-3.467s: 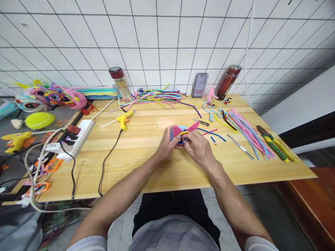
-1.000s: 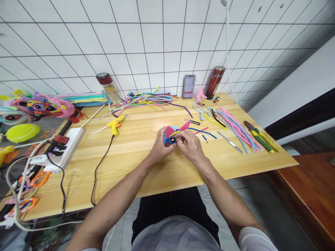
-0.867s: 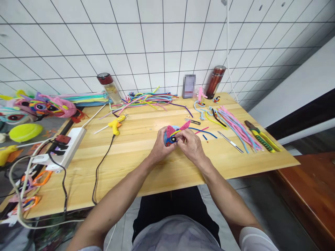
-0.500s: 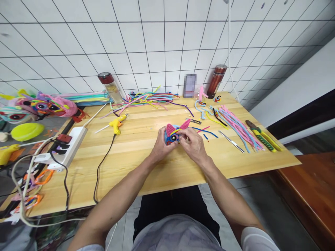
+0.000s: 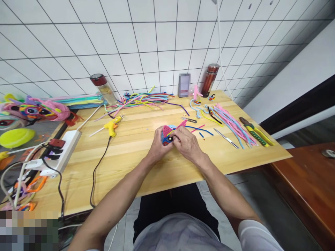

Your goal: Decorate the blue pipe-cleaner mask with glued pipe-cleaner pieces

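A small animal head made of pipe cleaners (image 5: 165, 140), blue with pink pointed ears and a dark round eye, is held above the table. My left hand (image 5: 157, 146) wraps around its left side, fingers closed on it. With fingers pinched, my right hand (image 5: 187, 142) works at the front beside the eye, on a yellow pipe cleaner (image 5: 171, 132) that runs above the eye. The right fingers hide part of the head. Behind it lie small thread snips (image 5: 189, 120). Blue and pink pipe cleaner pieces (image 5: 206, 130) lie to the right.
A yellow glue gun (image 5: 112, 126) with a trailing cord lies left, near a white power strip (image 5: 62, 153). At right are a craft knife (image 5: 226, 138), pink and blue pipe cleaners (image 5: 232, 123) and pliers (image 5: 256, 132). Two bottles (image 5: 104, 89) and a phone (image 5: 184, 85) stand at the back.
My right fingers have curled closer over the front of the animal head, covering more of the area beside the eye. The left hand keeps its hold. The whole view has shifted slightly.
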`<state>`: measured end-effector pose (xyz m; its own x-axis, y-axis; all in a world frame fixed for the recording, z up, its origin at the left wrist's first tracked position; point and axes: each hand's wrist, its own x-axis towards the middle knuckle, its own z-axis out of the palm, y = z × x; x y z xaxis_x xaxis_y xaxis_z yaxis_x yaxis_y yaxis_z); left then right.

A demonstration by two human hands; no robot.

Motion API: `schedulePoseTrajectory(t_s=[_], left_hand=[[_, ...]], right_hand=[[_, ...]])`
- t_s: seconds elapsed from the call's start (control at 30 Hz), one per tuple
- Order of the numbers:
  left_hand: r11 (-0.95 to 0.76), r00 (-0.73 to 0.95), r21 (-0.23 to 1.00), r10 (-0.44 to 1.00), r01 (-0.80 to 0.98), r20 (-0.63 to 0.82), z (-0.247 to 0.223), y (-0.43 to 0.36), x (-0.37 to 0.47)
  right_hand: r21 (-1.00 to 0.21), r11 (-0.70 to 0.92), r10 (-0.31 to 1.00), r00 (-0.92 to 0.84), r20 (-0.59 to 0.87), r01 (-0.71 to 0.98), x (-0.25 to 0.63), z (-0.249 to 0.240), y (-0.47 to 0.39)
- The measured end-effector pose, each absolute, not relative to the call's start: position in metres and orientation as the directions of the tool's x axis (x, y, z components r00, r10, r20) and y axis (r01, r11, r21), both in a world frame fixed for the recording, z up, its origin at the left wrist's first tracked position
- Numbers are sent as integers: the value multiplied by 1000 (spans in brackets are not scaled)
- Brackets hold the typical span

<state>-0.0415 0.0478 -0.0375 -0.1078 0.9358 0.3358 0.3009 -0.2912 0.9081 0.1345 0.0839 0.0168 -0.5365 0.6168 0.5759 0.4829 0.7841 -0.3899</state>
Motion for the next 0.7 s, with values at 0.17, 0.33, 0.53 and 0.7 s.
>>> schedulePoseTrajectory(t_s=[0.17,0.33,0.53,0.7], left_hand=[[-382,-69,817,889,431,452,-42,51,-43],[-409,-67,794,871,450,487,-45,53,-42],[-455,-38,760,847,463,531,-47,54,-42],[-468,-25,737,836,487,548,-52,56,-43]], right_hand=[[-350,787,613,-578,538,508,137,20,87],[-405,795,607,-569,555,453,139,20,89],[-372,795,606,-612,507,479,137,21,89],[-273,798,601,-668,439,538,135,32,89]])
